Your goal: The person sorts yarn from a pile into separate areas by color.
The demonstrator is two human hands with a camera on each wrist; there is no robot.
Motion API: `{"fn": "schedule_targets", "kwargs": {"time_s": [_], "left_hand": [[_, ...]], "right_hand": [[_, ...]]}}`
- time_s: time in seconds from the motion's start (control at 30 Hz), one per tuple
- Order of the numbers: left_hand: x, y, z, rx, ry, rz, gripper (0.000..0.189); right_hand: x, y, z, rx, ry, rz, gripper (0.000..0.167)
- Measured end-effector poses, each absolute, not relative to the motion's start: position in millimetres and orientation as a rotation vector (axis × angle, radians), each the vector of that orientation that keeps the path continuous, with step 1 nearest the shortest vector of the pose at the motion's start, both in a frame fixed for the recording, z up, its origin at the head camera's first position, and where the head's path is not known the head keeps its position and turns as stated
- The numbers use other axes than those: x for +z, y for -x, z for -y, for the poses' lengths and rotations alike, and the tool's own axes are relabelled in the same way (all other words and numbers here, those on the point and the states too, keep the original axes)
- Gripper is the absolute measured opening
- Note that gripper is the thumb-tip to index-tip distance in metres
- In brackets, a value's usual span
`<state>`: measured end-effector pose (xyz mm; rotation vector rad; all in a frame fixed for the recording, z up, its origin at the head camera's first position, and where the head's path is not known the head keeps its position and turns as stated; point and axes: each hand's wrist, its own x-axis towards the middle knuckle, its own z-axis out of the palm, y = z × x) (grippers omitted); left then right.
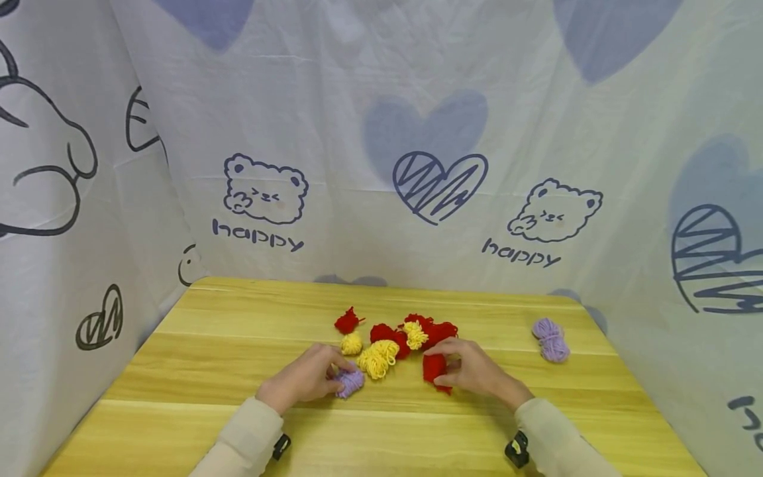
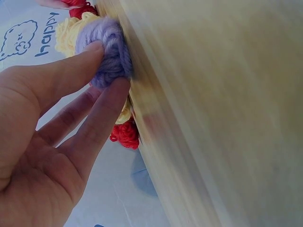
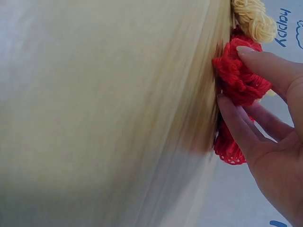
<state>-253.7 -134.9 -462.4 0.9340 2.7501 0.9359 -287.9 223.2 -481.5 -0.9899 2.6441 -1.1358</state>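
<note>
On the near side of the yarn cluster, my left hand (image 1: 305, 379) holds a small purple yarn bundle (image 1: 350, 381) between thumb and fingers. The left wrist view shows the thumb on one face of this purple bundle (image 2: 109, 49) and a fingertip at its edge. To the right, my right hand (image 1: 477, 372) grips a red yarn bundle (image 1: 434, 368). In the right wrist view the thumb lies on top of that red bundle (image 3: 241, 73), with fingers against its side. Between the hands lies a yellow yarn bundle (image 1: 378, 359).
Behind the hands sit a small yellow bundle (image 1: 352, 343), a lone red bundle (image 1: 348, 320), more red yarn (image 1: 442, 333) and a yellow bundle (image 1: 415, 335) on it. Another purple bundle (image 1: 551, 340) lies far right on the wooden table (image 1: 381, 437). A printed curtain (image 1: 357, 245) stands behind.
</note>
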Motion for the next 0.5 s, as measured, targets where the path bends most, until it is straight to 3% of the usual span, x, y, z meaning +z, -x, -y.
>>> {"fn": "schedule_targets", "kwargs": {"time_s": [0.5], "left_hand": [[-463.7,254.7,133.3,0.915,-0.903,-2.747,0.030]], "right_hand": [[-482.5,287.5,-220.7,-1.108,0.954,-2.672,0.044]]}}
